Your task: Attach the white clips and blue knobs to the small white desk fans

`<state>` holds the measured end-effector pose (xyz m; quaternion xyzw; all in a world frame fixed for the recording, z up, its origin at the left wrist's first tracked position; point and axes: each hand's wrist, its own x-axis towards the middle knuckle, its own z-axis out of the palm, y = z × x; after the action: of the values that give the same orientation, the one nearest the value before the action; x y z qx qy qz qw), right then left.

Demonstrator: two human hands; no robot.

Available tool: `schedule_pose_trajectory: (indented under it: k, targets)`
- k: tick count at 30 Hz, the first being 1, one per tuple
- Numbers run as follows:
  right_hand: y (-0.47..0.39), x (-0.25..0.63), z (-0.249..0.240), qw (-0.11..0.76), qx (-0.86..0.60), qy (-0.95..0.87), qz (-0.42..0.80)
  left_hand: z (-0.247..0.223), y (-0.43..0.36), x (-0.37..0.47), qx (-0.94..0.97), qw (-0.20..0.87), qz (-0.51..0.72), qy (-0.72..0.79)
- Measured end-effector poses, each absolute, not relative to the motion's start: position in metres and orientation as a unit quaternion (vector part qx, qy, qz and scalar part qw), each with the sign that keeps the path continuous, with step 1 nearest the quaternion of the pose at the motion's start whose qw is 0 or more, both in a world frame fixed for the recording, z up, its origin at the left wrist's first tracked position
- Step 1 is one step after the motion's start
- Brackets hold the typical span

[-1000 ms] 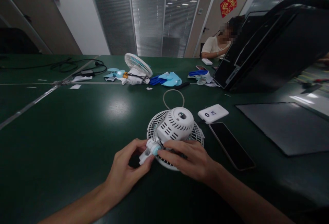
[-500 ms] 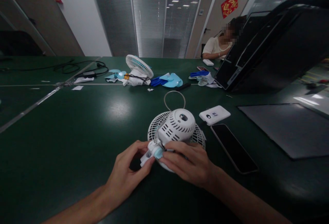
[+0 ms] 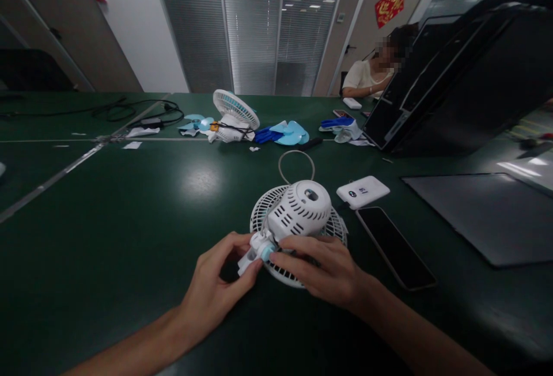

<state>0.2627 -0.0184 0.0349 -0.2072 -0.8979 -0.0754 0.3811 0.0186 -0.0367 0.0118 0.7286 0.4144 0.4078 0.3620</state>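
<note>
A small white fan (image 3: 298, 215) lies face down on the green table, its round motor housing on top of the slotted grille (image 3: 268, 202). At its near side a white bracket (image 3: 246, 261) sticks out, with a light blue knob (image 3: 267, 251) on it. My left hand (image 3: 216, 281) pinches the bracket between thumb and fingers. From the other side, the thumb and fingertips of my right hand (image 3: 326, 268) close on the blue knob. My right hand covers part of the grille.
Right of the fan lie a white power bank (image 3: 363, 192) and a dark phone (image 3: 395, 248). Farther back are another fan (image 3: 235, 116), blue fan blades (image 3: 291, 132), gloves (image 3: 343, 128) and black cables (image 3: 125, 112). A big black case (image 3: 466, 82) stands at right; a person (image 3: 367, 76) sits beyond.
My right fingers have shifted slightly on the blue knob, and more of the grille shows below them. My left hand keeps its grip on the bracket. The whole view has shifted a little.
</note>
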Motion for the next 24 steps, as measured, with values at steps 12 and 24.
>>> schedule_pose_trajectory:
  k: [12, 24]
  targets:
    - [-0.02, 0.261, 0.031, 0.379, -0.228, -0.891, -0.105, 0.01, -0.039, 0.018, 0.735, 0.352, 0.404, 0.416]
    - [-0.032, 0.239, 0.029, 0.433, -0.313, -0.844, -0.044, 0.009, -0.039, 0.019, 0.739, 0.332, 0.412, 0.418]
